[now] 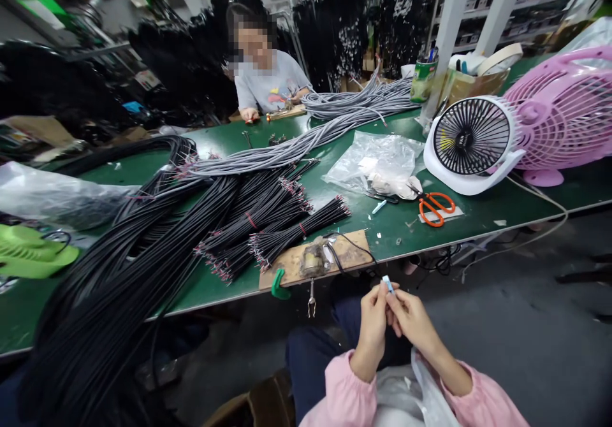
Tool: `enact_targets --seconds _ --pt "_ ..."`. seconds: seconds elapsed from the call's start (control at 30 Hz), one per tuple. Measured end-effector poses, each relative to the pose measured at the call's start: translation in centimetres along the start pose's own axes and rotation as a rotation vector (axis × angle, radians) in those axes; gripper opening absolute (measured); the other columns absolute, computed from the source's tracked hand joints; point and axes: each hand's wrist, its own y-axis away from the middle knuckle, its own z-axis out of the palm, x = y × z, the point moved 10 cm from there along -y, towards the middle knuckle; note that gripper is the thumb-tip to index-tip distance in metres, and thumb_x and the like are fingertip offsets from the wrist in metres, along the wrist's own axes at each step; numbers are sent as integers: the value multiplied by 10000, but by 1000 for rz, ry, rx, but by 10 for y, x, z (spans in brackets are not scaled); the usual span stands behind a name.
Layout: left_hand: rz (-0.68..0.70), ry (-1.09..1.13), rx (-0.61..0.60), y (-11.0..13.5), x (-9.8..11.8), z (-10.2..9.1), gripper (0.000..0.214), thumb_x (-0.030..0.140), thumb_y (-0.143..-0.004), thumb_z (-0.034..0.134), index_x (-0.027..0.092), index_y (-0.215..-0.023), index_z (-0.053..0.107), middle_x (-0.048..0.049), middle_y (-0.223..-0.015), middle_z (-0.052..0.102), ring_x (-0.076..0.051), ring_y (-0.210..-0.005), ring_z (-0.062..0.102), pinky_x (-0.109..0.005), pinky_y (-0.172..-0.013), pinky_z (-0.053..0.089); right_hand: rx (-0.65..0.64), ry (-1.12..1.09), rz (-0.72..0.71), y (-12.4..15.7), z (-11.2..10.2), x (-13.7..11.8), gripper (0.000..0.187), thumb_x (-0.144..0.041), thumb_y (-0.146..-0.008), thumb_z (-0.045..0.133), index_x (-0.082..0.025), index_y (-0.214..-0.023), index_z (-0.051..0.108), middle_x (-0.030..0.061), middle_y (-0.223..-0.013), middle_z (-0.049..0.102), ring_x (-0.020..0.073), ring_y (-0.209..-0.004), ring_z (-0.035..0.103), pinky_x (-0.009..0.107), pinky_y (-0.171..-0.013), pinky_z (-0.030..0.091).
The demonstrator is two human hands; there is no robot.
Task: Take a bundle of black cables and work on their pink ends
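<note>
My left hand [373, 318] and right hand [412, 317] meet at the fingertips, both pinched closed on a small blue-and-white piece [387, 283]. Position: above my lap, just off the near edge of the worktop [406, 232]. Nearby: wooden board [287, 270] at left, orange-handled scissors [421, 214] further right.

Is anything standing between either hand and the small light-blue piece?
Nothing visible: the left hand and right hand meet at the small light-blue piece with their fingertips. The wooden board lies off to the left, not between.
</note>
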Motion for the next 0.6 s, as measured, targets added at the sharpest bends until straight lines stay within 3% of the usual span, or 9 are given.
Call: enact_targets --seconds 0.07,0.2,0.37,0.5,0.6 --pt "-69 48 -101 -12 -7 18 591 621 -786 566 64 -958 663 50 -382 387 -93 -272 387 -176 -276 288 46 -32 8 -11 -11 3 499 -594 -872 479 -136 -674 494 -19 -451 497 49 -288 395 143 -299 238" --pt "-161 153 -237 -31 -11 40 591 622 -759 599 67 -954 660 17 -473 488 -109 -297 456 -193 -278 338 103 -106 56 -26 -22 8 547 -665 -835 464 -152 -643 462 -35 -390 457 41 -238 303 146 -266 173" --pt "-147 274 -250 -40 -14 44 513 574 -723 678 76 -843 646 -36 -660 616 -79 -349 498 -189 -325 395 76 -139 130 -31 -25 11 601 -728 -768 495 -161 -577 431 -60 -325 355 29 -240 220 150 -271 131" --pt "-147 331 -248 -40 -20 47 522 577 -740 662 71 -867 636 -2 -483 549 -118 -332 509 -213 -351 410 21 -109 164 -33 -28 8 608 -750 -729 520 -169 -574 432 -82 -324 298 28 -257 176 160 -280 120" --pt "-153 370 -239 -41 -19 46 445 508 -736 704 78 -831 640 -49 -666 640 -101 -419 550 -202 -394 419 49 -31 133 -33 -31 2 622 -764 -738 490 -169 -558 446 -64 -322 311 42 -259 196 178 -288 139"
